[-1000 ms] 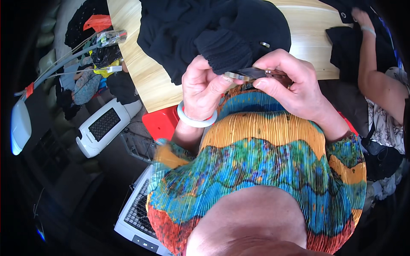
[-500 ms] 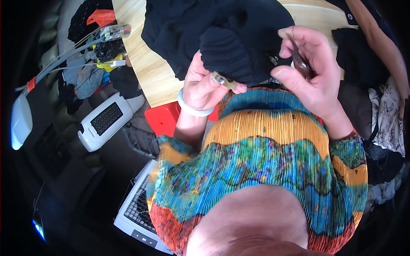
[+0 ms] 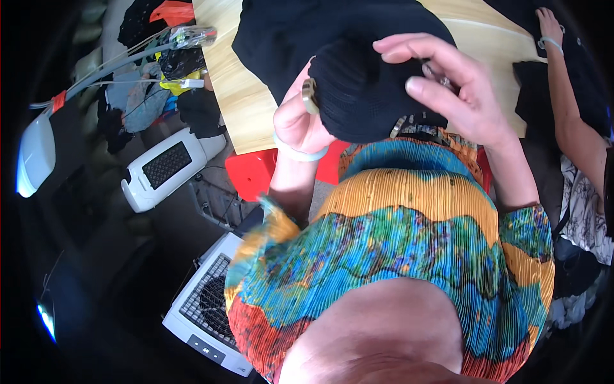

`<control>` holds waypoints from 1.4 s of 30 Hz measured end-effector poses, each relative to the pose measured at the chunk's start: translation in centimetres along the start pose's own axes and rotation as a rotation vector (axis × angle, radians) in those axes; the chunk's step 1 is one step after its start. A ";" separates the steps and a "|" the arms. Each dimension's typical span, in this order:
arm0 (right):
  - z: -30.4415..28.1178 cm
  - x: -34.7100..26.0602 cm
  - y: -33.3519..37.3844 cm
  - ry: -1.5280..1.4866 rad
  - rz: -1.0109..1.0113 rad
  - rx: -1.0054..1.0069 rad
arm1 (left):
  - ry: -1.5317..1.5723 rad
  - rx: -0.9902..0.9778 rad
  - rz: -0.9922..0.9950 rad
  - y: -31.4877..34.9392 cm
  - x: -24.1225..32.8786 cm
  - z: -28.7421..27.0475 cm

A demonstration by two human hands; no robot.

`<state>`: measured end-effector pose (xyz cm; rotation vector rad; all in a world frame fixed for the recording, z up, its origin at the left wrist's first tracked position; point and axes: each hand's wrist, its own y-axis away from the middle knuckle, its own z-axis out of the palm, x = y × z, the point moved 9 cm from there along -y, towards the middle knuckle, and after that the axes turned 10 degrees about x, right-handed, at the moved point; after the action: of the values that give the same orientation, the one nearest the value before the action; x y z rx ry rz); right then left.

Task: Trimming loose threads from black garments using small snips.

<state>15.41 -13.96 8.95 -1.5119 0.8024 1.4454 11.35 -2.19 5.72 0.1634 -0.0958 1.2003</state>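
Observation:
A black garment [image 3: 288, 38] with a ribbed, finely knitted part lies bunched on the table and hangs over its near edge. My left hand [image 3: 299, 125] is closed on its left side, most fingers hidden behind the cloth. A tan, gold-toned band [image 3: 309, 96] sits at that hand's fingers. My right hand [image 3: 460, 96] is raised over the garment's right side, thumb and forefinger apart and curved. Within its fingers is a small metal tool [image 3: 436, 73], mostly hidden, its kind unclear. Another small gold-toned piece [image 3: 398, 127] shows at the cloth's lower edge.
Another person's arm [image 3: 563, 83] reaches over dark cloth at the right. A red stool [image 3: 249, 176] stands under the wooden table [image 3: 240, 121]. To the left are a lamp [image 3: 37, 157], a white appliance [image 3: 169, 169], a grey fan unit [image 3: 204, 320] and piled fabrics [image 3: 134, 105].
My left hand has turned and risen, spreading the ribbed cloth toward the right. My right hand has tipped forward over the cloth. The other person's hand has come into view at the upper right.

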 end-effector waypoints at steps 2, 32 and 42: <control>1.0 0.1 0.3 -0.041 0.022 -0.103 | -0.005 0.023 0.000 0.4 0.4 -0.6; -2.4 0.3 -1.7 0.084 -0.033 0.352 | -0.216 0.353 -0.157 -1.2 -3.0 -3.3; -0.2 -1.7 0.6 0.465 -0.373 0.212 | -0.163 0.397 -0.136 -2.0 -3.2 -3.1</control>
<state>14.75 -14.60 10.51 -1.7429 0.8553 0.7207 12.04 -5.36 2.03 0.6067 0.0126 1.0587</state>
